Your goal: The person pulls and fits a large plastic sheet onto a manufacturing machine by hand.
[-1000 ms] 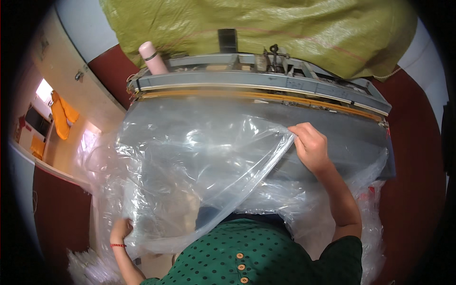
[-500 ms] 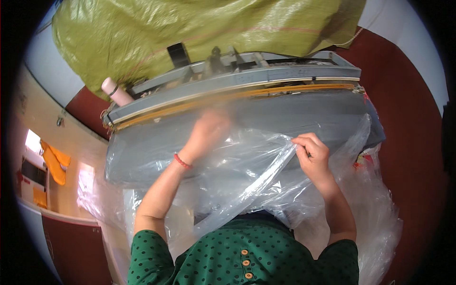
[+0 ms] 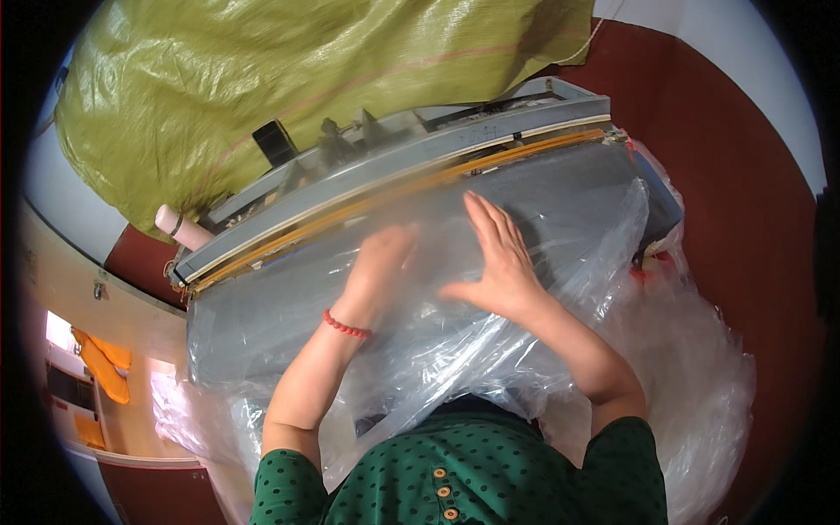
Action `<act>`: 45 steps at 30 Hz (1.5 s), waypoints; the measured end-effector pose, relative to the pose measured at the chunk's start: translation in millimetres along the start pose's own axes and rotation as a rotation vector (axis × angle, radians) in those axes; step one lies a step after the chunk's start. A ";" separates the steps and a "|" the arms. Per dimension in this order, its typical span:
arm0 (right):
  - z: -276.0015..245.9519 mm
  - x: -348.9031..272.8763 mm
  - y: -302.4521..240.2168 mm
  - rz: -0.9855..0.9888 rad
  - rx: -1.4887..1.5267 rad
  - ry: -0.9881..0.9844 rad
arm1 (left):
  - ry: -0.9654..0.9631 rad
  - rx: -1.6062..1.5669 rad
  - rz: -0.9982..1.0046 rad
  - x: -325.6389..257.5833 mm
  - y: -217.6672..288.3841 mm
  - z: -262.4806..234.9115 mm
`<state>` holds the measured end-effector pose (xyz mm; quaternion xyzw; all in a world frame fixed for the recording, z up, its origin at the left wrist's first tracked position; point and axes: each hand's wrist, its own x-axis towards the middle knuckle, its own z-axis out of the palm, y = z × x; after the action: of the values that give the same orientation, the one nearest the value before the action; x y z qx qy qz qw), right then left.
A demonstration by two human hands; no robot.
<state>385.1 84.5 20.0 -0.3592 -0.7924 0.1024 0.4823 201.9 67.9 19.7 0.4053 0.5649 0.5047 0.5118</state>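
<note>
Clear plastic sheeting (image 3: 455, 363) lies wrinkled over the dark grey work surface (image 3: 560, 188) and hangs down around my body. My right hand (image 3: 503, 262) is over the sheeting with its fingers stretched out and the thumb apart, gripping nothing. To its left is my left hand (image 3: 381, 258), with a red beaded bracelet (image 3: 346, 325) on the wrist; motion smears its fingers, so their state is unclear. Both hands are on the near side of a long grey metal bar (image 3: 394, 175) with an orange strip (image 3: 516, 152) along its lower edge.
Behind the bar stands a big bundle under a yellow-green woven sheet (image 3: 306, 66). A pink bottle (image 3: 182, 226) leans at the bar's left end, and a black phone-like slab (image 3: 275, 143) is propped at the back. More plastic (image 3: 674, 385) spills onto the dark red floor (image 3: 735, 175).
My right hand has let go of the pinched plastic edge, moved left and spread its fingers. My left hand stays blurred over the sheeting. The view has turned slightly.
</note>
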 end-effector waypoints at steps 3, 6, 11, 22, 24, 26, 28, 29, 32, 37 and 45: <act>21.6 7.9 29.7 0.225 0.368 -0.023 | -0.032 0.046 -0.022 -2.6 -3.4 -1.5; 23.8 16.0 47.3 0.349 0.616 0.061 | -0.050 -0.014 -0.114 -12.2 2.8 0.7; 12.7 17.7 61.2 0.551 0.882 0.025 | -0.038 -0.042 -0.107 -11.2 -6.6 -2.0; -39.8 4.5 172.6 0.395 -0.221 0.133 | -0.344 0.426 -0.213 13.6 -43.9 -85.0; -64.4 -9.9 212.5 0.302 -0.644 0.156 | -0.337 0.372 -0.250 7.9 -38.8 -86.2; -92.7 -22.7 248.5 0.304 -0.837 0.198 | -0.255 0.439 -0.215 6.3 -38.1 -85.8; -109.5 -23.3 265.8 0.400 -0.864 0.201 | -0.272 0.472 -0.190 5.2 -39.3 -87.7; -115.0 -23.5 274.0 0.496 -0.885 0.204 | -0.284 0.505 -0.166 4.9 -39.2 -87.7; -121.6 -21.8 289.8 0.612 -0.852 0.251 | -0.296 0.520 -0.152 4.6 -42.5 -93.3; -122.6 -18.9 304.3 0.746 -0.828 0.319 | -0.293 0.589 -0.203 -12.2 -32.2 -111.0; -128.4 -25.9 340.5 0.773 -0.939 0.146 | -0.174 0.746 -0.159 -55.1 -18.0 -204.2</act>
<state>660.0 289.1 -105.2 -0.8010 -0.5300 -0.1150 0.2536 9.5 -20.4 4.4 0.5597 0.6937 0.1871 0.4128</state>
